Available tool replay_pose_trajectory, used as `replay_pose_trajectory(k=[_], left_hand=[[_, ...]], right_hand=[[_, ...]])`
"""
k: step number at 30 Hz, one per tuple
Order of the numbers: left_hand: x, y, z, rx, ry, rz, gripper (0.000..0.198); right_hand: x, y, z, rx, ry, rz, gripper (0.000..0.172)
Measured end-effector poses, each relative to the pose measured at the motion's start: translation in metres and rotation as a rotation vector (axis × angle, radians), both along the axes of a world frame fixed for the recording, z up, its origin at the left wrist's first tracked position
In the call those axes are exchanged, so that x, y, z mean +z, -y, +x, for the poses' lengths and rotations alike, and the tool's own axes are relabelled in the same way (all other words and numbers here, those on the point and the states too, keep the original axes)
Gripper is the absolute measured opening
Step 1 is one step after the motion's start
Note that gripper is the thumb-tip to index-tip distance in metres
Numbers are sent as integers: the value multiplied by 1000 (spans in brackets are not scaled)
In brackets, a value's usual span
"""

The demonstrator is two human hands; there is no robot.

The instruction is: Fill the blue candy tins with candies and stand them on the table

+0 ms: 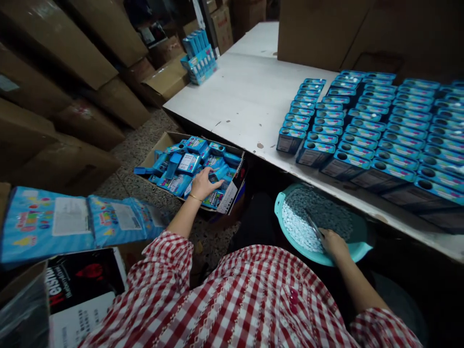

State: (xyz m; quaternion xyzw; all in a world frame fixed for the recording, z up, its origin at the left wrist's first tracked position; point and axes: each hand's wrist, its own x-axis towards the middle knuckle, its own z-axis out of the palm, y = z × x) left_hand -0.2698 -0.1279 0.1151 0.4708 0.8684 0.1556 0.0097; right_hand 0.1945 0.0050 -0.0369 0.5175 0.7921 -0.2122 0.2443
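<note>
My left hand [203, 184] reaches over a cardboard carton [154, 153] heaped with small blue printed boxes [189, 163]. Its thumb and index finger are spread just above the boxes; I cannot tell whether the fingertips touch one. In my right hand [335, 245] is the handle of a metal scoop [314, 225], whose far end dips among small pale pellets [295, 220]. They fill much of a turquoise plastic basin [280, 205], partly in shadow under the table edge.
Rows of blue boxes [366, 130] stand along the right of the white table [246, 96]. A blue display pack [200, 58] sits at its far left corner. Large blue packages [123, 217] and a black-and-white carton [87, 280] lie at my left, with stacked brown cartons [50, 106] behind.
</note>
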Motion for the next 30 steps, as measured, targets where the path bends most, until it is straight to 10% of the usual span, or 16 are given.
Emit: replay_pose_trajectory(k=[4, 7, 17, 30], left_hand=[[23, 12, 46, -375, 112, 48, 37], [13, 10, 89, -537, 286, 8, 36], [-100, -53, 197, -47, 1366, 128, 49], [-83, -65, 185, -36, 1342, 174, 53]], right_hand=[[12, 1, -6, -45, 20, -19, 40], [27, 3, -9, -73, 62, 99, 36], [22, 18, -24, -115, -43, 197, 31], [4, 13, -20, -328, -606, -117, 40]])
